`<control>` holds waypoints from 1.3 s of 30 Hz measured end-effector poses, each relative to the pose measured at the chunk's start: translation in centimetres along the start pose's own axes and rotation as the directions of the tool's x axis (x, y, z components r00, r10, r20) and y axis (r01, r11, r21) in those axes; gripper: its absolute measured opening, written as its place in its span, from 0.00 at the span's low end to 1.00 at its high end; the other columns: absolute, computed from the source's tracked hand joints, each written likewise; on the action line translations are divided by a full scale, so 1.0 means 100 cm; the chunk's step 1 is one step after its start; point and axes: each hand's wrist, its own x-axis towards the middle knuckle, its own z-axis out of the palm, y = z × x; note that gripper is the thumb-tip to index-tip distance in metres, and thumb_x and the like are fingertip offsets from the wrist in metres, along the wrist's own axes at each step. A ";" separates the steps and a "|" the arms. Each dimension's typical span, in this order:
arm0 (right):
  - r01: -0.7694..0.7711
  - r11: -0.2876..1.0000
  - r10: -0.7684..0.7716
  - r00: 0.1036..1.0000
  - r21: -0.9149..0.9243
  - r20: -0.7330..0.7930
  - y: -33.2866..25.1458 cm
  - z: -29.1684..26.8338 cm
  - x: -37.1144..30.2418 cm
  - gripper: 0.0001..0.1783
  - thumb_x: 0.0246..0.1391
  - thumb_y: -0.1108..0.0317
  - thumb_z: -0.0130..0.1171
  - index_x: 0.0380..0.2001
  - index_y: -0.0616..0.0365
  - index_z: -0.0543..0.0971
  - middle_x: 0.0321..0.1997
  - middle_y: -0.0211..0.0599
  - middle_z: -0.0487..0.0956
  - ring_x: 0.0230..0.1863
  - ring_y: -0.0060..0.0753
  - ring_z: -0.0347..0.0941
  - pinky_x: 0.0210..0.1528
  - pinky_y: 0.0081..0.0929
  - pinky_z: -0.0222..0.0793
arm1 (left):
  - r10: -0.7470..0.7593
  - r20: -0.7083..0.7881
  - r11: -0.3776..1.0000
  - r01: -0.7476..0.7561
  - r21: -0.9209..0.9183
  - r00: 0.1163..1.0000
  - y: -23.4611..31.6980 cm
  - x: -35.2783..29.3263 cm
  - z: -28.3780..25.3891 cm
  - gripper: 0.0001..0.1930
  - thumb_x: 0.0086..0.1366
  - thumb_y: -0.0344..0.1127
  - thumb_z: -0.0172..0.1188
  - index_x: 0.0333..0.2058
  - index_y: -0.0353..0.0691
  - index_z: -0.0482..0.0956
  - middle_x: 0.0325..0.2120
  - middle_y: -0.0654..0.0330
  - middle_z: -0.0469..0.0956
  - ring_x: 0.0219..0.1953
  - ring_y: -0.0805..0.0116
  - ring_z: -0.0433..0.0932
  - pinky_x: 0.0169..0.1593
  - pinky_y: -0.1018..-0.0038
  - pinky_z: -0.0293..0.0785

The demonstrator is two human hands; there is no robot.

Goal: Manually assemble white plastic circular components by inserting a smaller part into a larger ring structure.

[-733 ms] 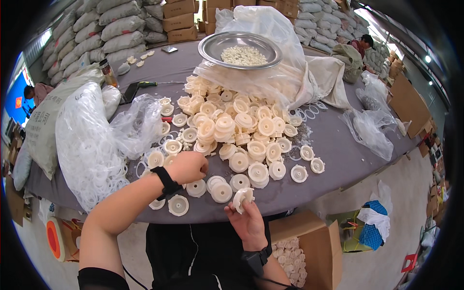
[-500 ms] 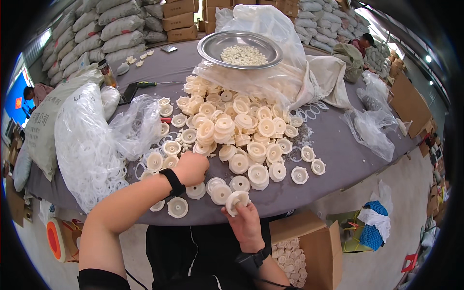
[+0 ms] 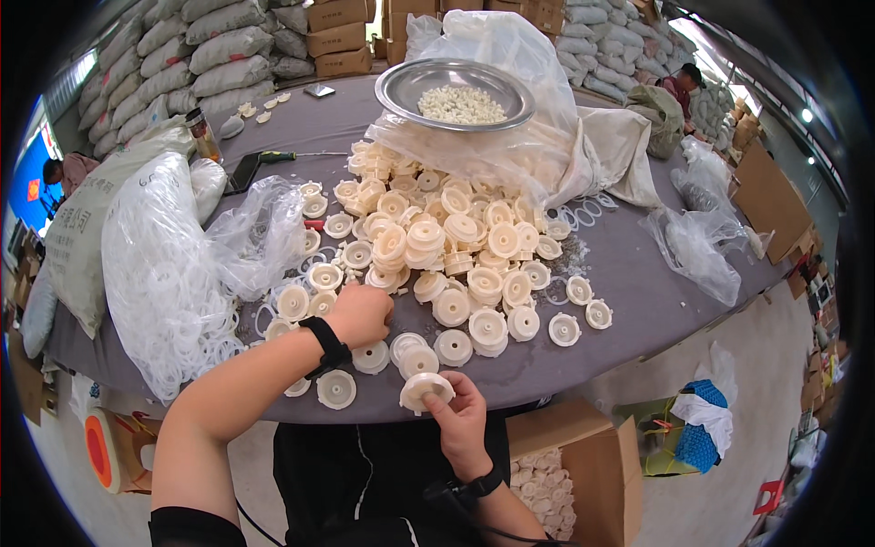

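Note:
My right hand (image 3: 463, 421) pinches a round cream plastic cap (image 3: 419, 387) by its rim, thumb on its face, just above the table's near edge. The cap lies nearly flat, turned partly upward. My left hand (image 3: 363, 315) is closed at the near side of the heap, beside a few small white pieces (image 3: 352, 275). Its fingertips are hidden behind the hand, so what they grip does not show. A large pile of similar cream caps (image 3: 424, 244) spreads over the table beyond both hands. Several loose caps (image 3: 336, 389) lie along the near edge.
A steel bowl (image 3: 387, 91) of small white pieces rests on clear plastic behind the pile. A bag of clear rings (image 3: 155, 273) sits at left, near a screwdriver (image 3: 277, 156) and phone (image 3: 243, 173). A cardboard box (image 3: 592, 497) of caps stands below right. Two people work farther off.
My right hand has turned the cap from steeply tilted to nearly flat and shifted it a little left and down. My left hand stays almost in place, fingers still curled.

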 end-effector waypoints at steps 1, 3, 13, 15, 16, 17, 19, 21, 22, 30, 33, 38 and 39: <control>-0.002 1.000 0.002 1.000 -0.021 0.007 -0.001 0.001 -0.001 0.13 0.48 0.76 0.60 0.39 0.62 0.71 0.35 0.30 0.75 0.37 0.18 0.71 0.41 0.18 0.68 | 0.009 -0.007 1.000 -0.009 0.012 1.000 0.000 -0.001 0.000 0.05 0.42 0.35 0.62 0.20 0.43 0.79 0.21 0.61 0.77 0.30 0.61 0.76 0.38 0.66 0.67; 0.028 0.998 -0.027 1.000 -0.059 0.011 0.000 0.002 -0.003 0.13 0.48 0.77 0.60 0.38 0.62 0.71 0.35 0.31 0.75 0.36 0.19 0.71 0.41 0.18 0.68 | 0.010 -0.001 1.000 -0.010 0.011 1.000 0.003 -0.002 -0.005 0.05 0.42 0.34 0.62 0.20 0.42 0.78 0.21 0.61 0.76 0.29 0.62 0.76 0.37 0.66 0.68; 0.614 0.587 -0.483 0.788 -0.527 0.381 -0.030 -0.001 -0.003 0.13 0.32 0.79 0.63 0.28 0.61 0.75 0.30 0.41 0.77 0.33 0.40 0.75 0.36 0.28 0.70 | 0.219 0.094 0.521 -0.035 -0.853 0.971 0.067 -0.072 -0.076 0.05 0.52 0.31 0.61 0.27 0.38 0.77 0.20 0.69 0.74 0.21 0.84 0.70 0.24 0.85 0.64; 0.684 0.527 -0.491 0.730 -0.504 0.476 -0.036 0.001 -0.005 0.14 0.32 0.79 0.63 0.28 0.61 0.75 0.31 0.40 0.77 0.34 0.39 0.75 0.35 0.29 0.71 | 0.233 0.142 0.499 0.007 -0.867 0.962 0.068 -0.081 -0.081 0.05 0.52 0.32 0.60 0.28 0.38 0.77 0.20 0.69 0.75 0.20 0.84 0.70 0.23 0.85 0.64; 0.683 0.529 -0.488 0.730 -0.503 0.478 -0.036 0.003 -0.006 0.14 0.32 0.79 0.63 0.28 0.61 0.75 0.31 0.40 0.77 0.34 0.39 0.75 0.35 0.29 0.71 | 0.250 0.173 0.503 0.025 -0.864 0.953 0.066 -0.084 -0.082 0.05 0.53 0.32 0.61 0.29 0.38 0.78 0.20 0.69 0.75 0.20 0.85 0.70 0.22 0.86 0.63; 0.700 0.522 -0.487 0.714 -0.488 0.503 -0.037 0.005 -0.007 0.14 0.31 0.79 0.63 0.28 0.61 0.76 0.31 0.39 0.77 0.34 0.38 0.75 0.36 0.29 0.71 | 0.269 0.202 0.508 0.039 -0.861 0.942 0.065 -0.086 -0.084 0.06 0.53 0.31 0.62 0.30 0.38 0.79 0.20 0.70 0.75 0.19 0.86 0.69 0.22 0.87 0.62; 0.717 0.513 -0.487 0.696 -0.472 0.528 -0.038 0.007 -0.011 0.15 0.31 0.80 0.63 0.29 0.60 0.76 0.31 0.39 0.77 0.34 0.38 0.75 0.36 0.28 0.71 | 0.273 0.214 0.514 0.046 -0.856 0.938 0.065 -0.090 -0.086 0.06 0.53 0.31 0.62 0.31 0.38 0.79 0.20 0.70 0.75 0.20 0.86 0.69 0.22 0.86 0.62; 0.681 0.543 -0.482 0.732 -0.491 0.482 -0.037 0.010 -0.017 0.16 0.30 0.80 0.64 0.29 0.60 0.77 0.33 0.38 0.76 0.34 0.37 0.74 0.37 0.26 0.71 | 0.280 0.229 0.521 0.053 -0.852 0.932 0.065 -0.093 -0.086 0.06 0.53 0.31 0.62 0.31 0.38 0.79 0.20 0.69 0.75 0.20 0.86 0.70 0.22 0.86 0.62; 0.681 0.542 -0.483 0.732 -0.492 0.482 -0.038 0.011 -0.019 0.16 0.30 0.80 0.64 0.29 0.60 0.77 0.33 0.38 0.76 0.34 0.37 0.74 0.37 0.26 0.71 | 0.286 0.222 0.519 0.044 -0.853 0.932 0.064 -0.094 -0.086 0.06 0.53 0.31 0.62 0.31 0.38 0.79 0.20 0.69 0.76 0.20 0.86 0.70 0.22 0.86 0.62; 0.654 0.581 -0.476 0.756 -0.485 0.450 -0.040 0.012 -0.024 0.15 0.32 0.81 0.63 0.30 0.61 0.77 0.36 0.40 0.76 0.35 0.35 0.74 0.36 0.25 0.71 | 0.266 0.241 0.472 0.092 -0.877 0.934 0.066 -0.103 -0.084 0.06 0.55 0.30 0.61 0.32 0.37 0.80 0.23 0.67 0.77 0.22 0.84 0.73 0.24 0.87 0.64; 0.613 0.647 -0.443 0.786 -0.453 0.431 -0.040 0.010 -0.026 0.14 0.33 0.81 0.63 0.30 0.61 0.77 0.35 0.40 0.76 0.35 0.35 0.74 0.36 0.25 0.71 | 0.300 0.173 0.414 0.035 -0.910 0.938 0.064 -0.105 -0.075 0.09 0.56 0.34 0.61 0.34 0.36 0.80 0.21 0.64 0.78 0.23 0.81 0.76 0.25 0.86 0.67; 0.667 0.589 -0.489 0.744 -0.457 0.456 -0.044 0.010 -0.025 0.16 0.30 0.81 0.62 0.29 0.61 0.77 0.32 0.38 0.76 0.34 0.36 0.74 0.35 0.26 0.71 | 0.360 0.056 0.377 -0.091 -0.922 0.931 0.070 -0.119 -0.087 0.16 0.56 0.36 0.61 0.43 0.36 0.76 0.32 0.61 0.75 0.32 0.78 0.75 0.34 0.82 0.70; 0.706 0.535 -0.508 0.708 -0.464 0.491 -0.045 0.011 -0.024 0.17 0.28 0.81 0.62 0.29 0.61 0.77 0.31 0.37 0.76 0.33 0.36 0.74 0.35 0.26 0.71 | 0.358 0.056 0.378 -0.090 -0.921 0.932 0.072 -0.122 -0.087 0.16 0.56 0.36 0.61 0.43 0.36 0.76 0.32 0.61 0.75 0.32 0.78 0.75 0.34 0.82 0.70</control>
